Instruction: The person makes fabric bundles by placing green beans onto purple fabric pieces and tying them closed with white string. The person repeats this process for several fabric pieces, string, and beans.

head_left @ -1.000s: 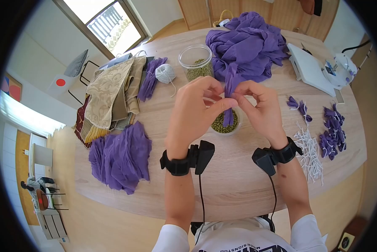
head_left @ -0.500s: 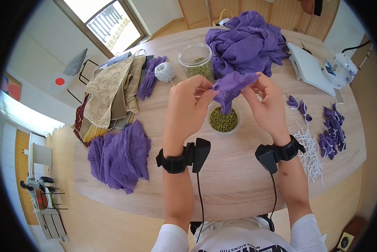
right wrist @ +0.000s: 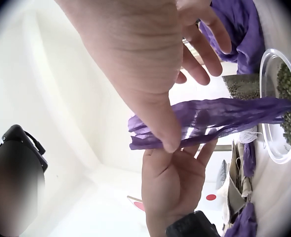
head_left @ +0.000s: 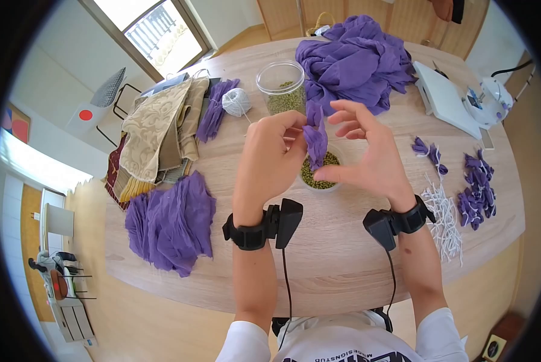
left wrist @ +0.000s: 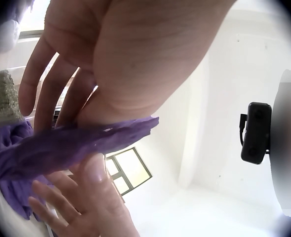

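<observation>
A strip of thin purple cloth (head_left: 314, 142) hangs gathered and narrow, its lower end over a small clear tub (head_left: 323, 192) of green beans. My left hand (head_left: 269, 151) pinches the strip from the left. On the other side my right hand (head_left: 370, 154) has its fingers spread and its thumb stretched toward the cloth. In the right wrist view that thumb (right wrist: 164, 131) overlaps the strip near its upper end, and the cloth's far end reaches the tub's beans (right wrist: 288, 98).
Behind the tub stand a clear jar (head_left: 280, 90) of beans and a large purple cloth heap (head_left: 358, 66). White yarn (head_left: 236, 102), fabric samples (head_left: 156, 133) and purple pieces (head_left: 171, 223) lie left. At right are cut strings (head_left: 444, 220), tied purple bundles (head_left: 478, 190) and a white machine (head_left: 490, 99).
Both hands first pinched the strip, then held it spread between them. Now the cloth hangs narrow from my left hand, and my right hand has let go and opened its fingers.
</observation>
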`<state>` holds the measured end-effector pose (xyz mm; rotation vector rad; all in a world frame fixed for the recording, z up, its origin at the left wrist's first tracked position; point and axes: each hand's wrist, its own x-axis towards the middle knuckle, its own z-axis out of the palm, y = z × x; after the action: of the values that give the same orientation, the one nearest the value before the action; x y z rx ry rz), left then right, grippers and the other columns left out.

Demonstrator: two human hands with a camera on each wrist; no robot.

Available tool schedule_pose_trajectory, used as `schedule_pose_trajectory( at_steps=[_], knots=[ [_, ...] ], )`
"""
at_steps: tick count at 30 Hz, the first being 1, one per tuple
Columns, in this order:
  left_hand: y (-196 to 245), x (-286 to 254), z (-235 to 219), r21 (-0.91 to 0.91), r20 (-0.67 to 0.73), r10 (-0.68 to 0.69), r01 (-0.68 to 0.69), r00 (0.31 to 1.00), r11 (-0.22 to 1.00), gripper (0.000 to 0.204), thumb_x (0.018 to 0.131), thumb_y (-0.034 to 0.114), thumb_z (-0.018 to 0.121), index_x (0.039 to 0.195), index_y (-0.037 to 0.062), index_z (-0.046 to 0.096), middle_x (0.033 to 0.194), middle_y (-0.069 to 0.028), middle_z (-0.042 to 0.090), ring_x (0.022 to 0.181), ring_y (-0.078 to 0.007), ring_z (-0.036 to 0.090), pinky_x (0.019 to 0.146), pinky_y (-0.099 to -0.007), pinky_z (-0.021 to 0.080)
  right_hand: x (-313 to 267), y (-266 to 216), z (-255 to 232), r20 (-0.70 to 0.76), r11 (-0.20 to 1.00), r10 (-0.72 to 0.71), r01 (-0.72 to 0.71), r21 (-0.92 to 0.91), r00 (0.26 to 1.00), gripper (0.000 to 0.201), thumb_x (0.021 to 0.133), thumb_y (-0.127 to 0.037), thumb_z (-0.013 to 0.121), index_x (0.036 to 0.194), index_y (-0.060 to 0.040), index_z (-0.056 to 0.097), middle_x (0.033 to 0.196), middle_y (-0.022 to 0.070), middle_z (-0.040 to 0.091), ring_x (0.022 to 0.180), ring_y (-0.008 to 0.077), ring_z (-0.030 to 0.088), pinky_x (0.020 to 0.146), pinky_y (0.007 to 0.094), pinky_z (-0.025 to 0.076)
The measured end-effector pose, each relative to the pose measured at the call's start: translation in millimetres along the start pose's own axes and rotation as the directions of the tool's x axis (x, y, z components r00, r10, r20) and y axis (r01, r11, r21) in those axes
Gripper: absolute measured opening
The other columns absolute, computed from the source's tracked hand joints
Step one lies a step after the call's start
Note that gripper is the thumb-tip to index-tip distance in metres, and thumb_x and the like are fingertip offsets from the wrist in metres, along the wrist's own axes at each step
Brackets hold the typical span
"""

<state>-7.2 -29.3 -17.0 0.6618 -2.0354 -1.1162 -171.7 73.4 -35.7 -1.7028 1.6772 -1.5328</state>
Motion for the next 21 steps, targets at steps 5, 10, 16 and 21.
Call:
schedule_pose_trajectory(
  at_steps=[5, 10, 16, 21],
  knots=[
    [11, 0, 0, -0.041, 0.013, -0.015, 0.016, 1.0, 0.999, 0.011, 0.083, -0.001, 0.064, 0.091, -0.0087, 0.066, 0.078, -0.0149, 0.07, 0.074, -0.0208, 0.071, 0.07, -0.032, 0.057, -2, -12, 9, -0.106, 0.991, -0.135, 0.137, 0.005, 0.985, 0.065, 0.065, -0.029, 0.09, 0.115, -0.0035, 0.058, 0.099, 0.0078, 0.063, 0.093, 0.0227, 0.059, 0.085, 0.0352, 0.049],
    [15, 0, 1, -0.026, -0.004, -0.007, 0.007, 1.0, 1.0, 0.014, 0.086, 0.005, 0.069, 0.087, -0.0081, 0.065, 0.075, -0.0131, 0.068, 0.072, -0.0179, 0.07, 0.069, -0.0304, 0.056, 0, 10, 11, -0.152, 0.99, -0.131, 0.137, 0.029, 0.98, 0.024, 0.083, -0.007, 0.071, 0.103, -0.0008, 0.06, 0.091, 0.0085, 0.063, 0.084, 0.0203, 0.06, 0.08, 0.0336, 0.05],
    [0, 1, 4, -0.102, -0.041, 0.045, -0.049, 0.998, 0.994, 0.016, 0.087, 0.005, 0.069, 0.085, -0.0083, 0.061, 0.071, -0.0118, 0.063, 0.07, -0.0132, 0.063, 0.066, -0.0291, 0.053, 1, 5, 11, -0.247, 0.951, 0.069, 0.011, 0.309, 0.967, 0.007, 0.095, -0.005, 0.059, 0.1, 0.0005, 0.058, 0.081, 0.0036, 0.061, 0.073, 0.0072, 0.056, 0.068, 0.0221, 0.046],
    [8, -1, 0, -0.164, -0.048, 0.021, -0.029, 0.999, 0.986, 0.011, 0.093, 0.001, 0.063, 0.09, -0.0087, 0.059, 0.08, -0.0087, 0.063, 0.076, -0.011, 0.062, 0.068, -0.0268, 0.053, 2, 3, 8, -0.344, 0.953, 0.051, 0.057, 0.296, 0.938, 0.008, 0.102, -0.007, 0.051, 0.105, -0.0002, 0.053, 0.078, -0.0002, 0.058, 0.067, 0.0017, 0.047, 0.057, 0.0204, 0.038]
  ],
)
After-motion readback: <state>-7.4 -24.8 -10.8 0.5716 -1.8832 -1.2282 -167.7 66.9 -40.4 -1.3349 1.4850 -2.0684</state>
